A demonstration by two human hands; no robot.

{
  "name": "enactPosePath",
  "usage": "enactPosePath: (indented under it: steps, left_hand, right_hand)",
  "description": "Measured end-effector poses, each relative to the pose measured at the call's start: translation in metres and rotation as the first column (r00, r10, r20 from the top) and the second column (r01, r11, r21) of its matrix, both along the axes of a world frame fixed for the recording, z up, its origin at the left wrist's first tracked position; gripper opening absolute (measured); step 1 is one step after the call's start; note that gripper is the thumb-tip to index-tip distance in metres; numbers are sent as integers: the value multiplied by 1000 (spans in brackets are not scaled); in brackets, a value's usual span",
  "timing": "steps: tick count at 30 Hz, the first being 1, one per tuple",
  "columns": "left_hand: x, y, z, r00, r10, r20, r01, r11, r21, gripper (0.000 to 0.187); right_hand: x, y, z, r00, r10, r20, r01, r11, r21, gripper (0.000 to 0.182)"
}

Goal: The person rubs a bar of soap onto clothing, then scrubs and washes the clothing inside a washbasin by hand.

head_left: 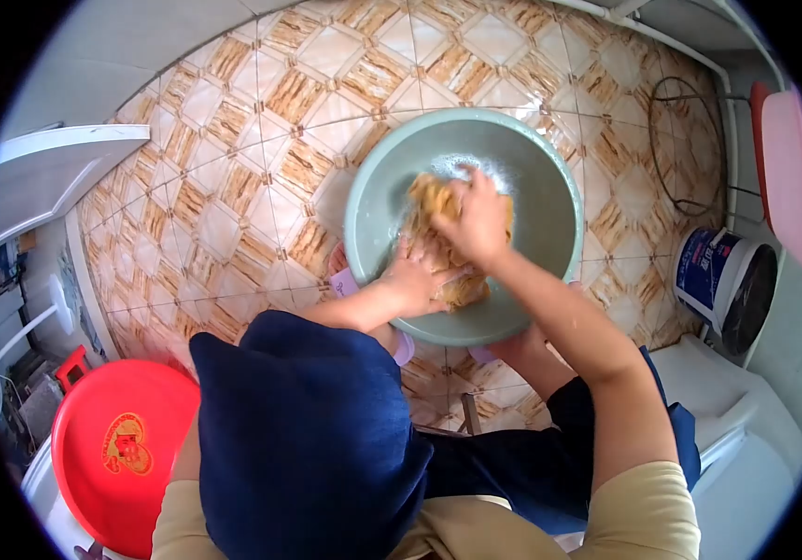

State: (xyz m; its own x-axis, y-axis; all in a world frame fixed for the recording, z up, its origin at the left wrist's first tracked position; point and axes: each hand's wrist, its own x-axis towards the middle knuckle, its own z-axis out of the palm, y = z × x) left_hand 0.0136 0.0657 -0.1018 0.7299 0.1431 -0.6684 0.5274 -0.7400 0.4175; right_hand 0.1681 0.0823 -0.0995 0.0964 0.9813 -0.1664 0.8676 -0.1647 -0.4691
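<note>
A wet yellow-brown cloth lies bunched in a large grey-green basin, with white suds at the basin's far side. My right hand has its fingers curled into the upper part of the cloth, slightly smeared by motion. Spread fingers of my left hand press on the lower left part of the cloth, not wrapped round it. Part of the cloth is hidden beneath both hands.
Patterned tiles surround the basin. A red basin stands at lower left, and a white-and-blue bucket lies tilted at right. A pink basin hangs by the right wall. Dark blue fabric covers much of the lower middle.
</note>
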Motion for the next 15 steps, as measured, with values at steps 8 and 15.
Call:
enactPosePath:
  steps: [8,15]
  left_hand:
    - [3,1,-1,1000,7,9,-8,999,37,72]
    - [-10,-4,-33,978,167,124,-154,982,-105,71]
  right_hand:
    - [2,13,-62,995,61,78,-49,986,-157,42]
    - [-9,2,4,929,369,33,-369,929,18,41]
